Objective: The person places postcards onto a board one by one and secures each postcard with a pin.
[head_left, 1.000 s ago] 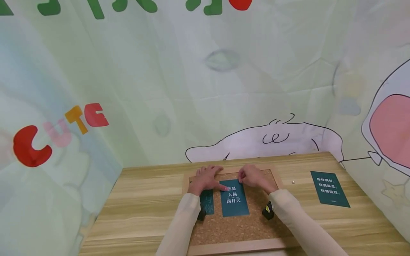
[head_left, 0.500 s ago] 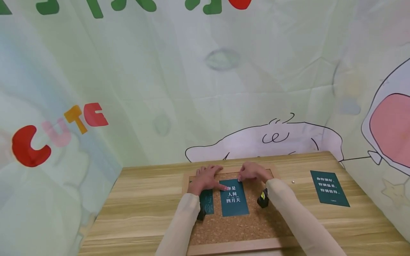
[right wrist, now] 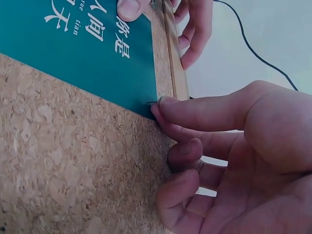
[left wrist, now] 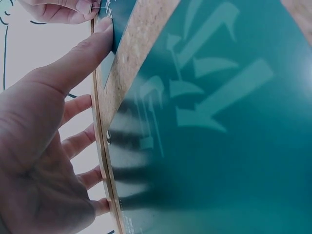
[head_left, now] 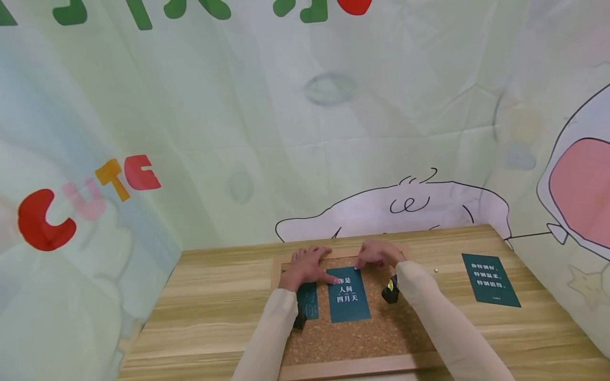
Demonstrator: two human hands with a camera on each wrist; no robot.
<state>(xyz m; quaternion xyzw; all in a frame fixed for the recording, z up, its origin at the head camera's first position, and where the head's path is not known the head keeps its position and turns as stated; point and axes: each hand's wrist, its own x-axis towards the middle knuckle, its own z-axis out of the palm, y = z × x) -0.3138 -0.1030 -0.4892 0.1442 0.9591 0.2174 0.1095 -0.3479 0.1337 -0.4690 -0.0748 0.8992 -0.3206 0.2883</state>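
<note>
A teal card with white writing (head_left: 350, 308) lies on the framed cork board (head_left: 343, 344). My left hand (head_left: 307, 265) holds it down with the thumb near its upper left. The other left fingers spread over the board's top frame, as the left wrist view shows. At the card's top right corner, my right hand (head_left: 377, 254) pinches a small thumbtack (right wrist: 152, 103) between thumb and forefinger; its thin metal point shows in the left wrist view. How deep the point sits cannot be told. A second teal card (left wrist: 219, 161) lies on the board's left, partly under my left hand and wrist.
A third teal card (head_left: 491, 280) lies on the wooden table (head_left: 205, 312) to the right. A small shiny round piece (head_left: 436, 271) sits between it and the board. A printed cloth backdrop (head_left: 238, 132) stands behind the table.
My right wrist has swung inward to the left and the hand has turned slightly, its fingertips staying at the card's corner. The left hand and the card have not moved.
</note>
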